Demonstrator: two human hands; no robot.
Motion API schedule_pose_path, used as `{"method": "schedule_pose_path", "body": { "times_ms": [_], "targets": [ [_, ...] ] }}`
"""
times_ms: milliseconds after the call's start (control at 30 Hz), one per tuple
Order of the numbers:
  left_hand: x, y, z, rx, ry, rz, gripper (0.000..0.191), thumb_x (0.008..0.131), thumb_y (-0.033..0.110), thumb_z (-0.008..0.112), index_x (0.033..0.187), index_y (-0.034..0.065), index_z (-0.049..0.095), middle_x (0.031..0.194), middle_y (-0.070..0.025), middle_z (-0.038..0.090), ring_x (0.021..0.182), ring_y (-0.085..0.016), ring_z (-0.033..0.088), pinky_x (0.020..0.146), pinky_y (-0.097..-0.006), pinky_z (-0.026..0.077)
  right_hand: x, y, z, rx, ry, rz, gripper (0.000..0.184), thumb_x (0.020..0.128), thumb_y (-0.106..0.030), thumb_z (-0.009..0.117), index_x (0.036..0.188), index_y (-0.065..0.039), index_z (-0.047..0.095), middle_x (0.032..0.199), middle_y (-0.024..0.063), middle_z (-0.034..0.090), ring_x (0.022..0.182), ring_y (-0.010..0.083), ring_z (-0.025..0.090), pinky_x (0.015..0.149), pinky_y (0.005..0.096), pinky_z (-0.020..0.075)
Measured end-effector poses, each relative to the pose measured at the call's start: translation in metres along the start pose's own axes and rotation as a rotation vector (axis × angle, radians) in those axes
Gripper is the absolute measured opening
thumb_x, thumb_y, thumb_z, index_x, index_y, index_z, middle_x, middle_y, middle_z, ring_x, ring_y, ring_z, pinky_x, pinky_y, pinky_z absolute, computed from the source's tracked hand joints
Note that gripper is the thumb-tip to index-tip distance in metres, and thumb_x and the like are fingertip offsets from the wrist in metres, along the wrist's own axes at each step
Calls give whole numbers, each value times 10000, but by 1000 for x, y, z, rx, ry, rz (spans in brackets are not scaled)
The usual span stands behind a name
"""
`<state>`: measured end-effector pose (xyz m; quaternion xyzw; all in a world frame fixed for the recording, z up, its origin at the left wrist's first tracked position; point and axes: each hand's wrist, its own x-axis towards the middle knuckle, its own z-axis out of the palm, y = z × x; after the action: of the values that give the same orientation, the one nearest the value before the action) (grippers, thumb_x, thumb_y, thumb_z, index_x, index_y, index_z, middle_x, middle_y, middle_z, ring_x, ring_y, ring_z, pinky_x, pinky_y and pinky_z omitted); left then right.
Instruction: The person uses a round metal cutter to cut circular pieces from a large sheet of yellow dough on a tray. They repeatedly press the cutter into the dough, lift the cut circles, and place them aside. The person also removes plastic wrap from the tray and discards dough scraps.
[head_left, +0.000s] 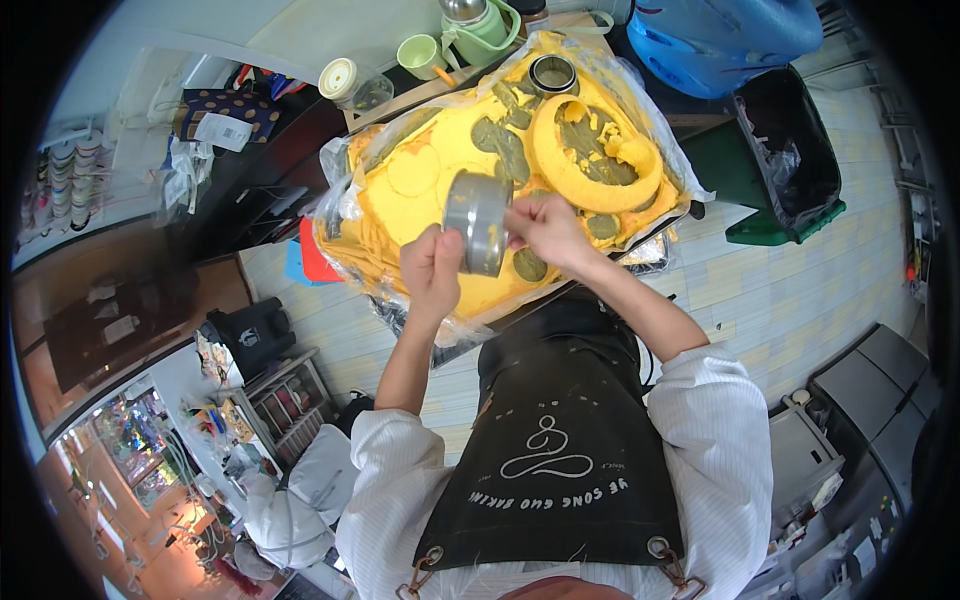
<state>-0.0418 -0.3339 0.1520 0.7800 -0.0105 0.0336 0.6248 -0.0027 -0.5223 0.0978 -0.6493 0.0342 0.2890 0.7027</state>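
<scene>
A round metal cake ring is held up on its side over the sponge cake sheet. My left hand grips its lower left edge, thumb on the wall. At the ring's right edge, my right hand has its fingers curled against the rim; the fingertips are partly hidden. Yellow crumbs cling to the metal. The yellow sheet has round cut-outs that show a dark surface, plus a faint circular mark at left. On its right side lies a thick ring of cake with torn crumbs inside.
Small nested metal ring cutters stand at the sheet's far corner. Behind are a green cup, a green kettle and a lidded jar. A blue water bottle and a green bin are at right. Plastic film edges the sheet.
</scene>
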Motion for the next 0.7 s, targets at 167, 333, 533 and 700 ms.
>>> {"method": "schedule_pose_path", "body": {
  "times_ms": [167, 333, 533, 700],
  "targets": [
    [11, 30, 5, -297, 41, -537, 387, 1097, 334, 488, 1048, 0, 677, 785, 40, 612, 629, -38, 508, 573, -195, 388, 9, -18, -15, -576, 170, -725, 169, 970, -127, 650, 983, 20, 731, 700, 142, 684, 629, 179, 699, 598, 315, 536],
    [9, 38, 23, -194, 194, -187, 420, 1104, 294, 496, 764, 58, 568, 672, 71, 498, 613, -8, 392, 532, -212, 298, 4, -20, -3, -286, 151, -563, 164, 983, -115, 628, 1001, 15, 727, 684, 132, 672, 602, 180, 680, 578, 304, 516],
    [-5, 33, 20, -123, 202, -62, 454, 1091, 223, 516, 671, 57, 468, 602, 73, 447, 566, -8, 344, 493, -229, 262, -2, -2, 7, -77, 97, -382, 257, 1021, -208, 611, 946, 11, 722, 648, 83, 652, 582, 105, 635, 563, 272, 483],
    [-13, 27, 20, 17, 199, 42, 455, 1092, 228, 503, 668, 87, 417, 610, 92, 386, 568, -17, 312, 500, -243, 233, -5, 14, 19, 143, 52, -234, 303, 1036, -220, 594, 892, 26, 699, 664, 25, 652, 585, 79, 623, 569, 255, 483]
  ]
}}
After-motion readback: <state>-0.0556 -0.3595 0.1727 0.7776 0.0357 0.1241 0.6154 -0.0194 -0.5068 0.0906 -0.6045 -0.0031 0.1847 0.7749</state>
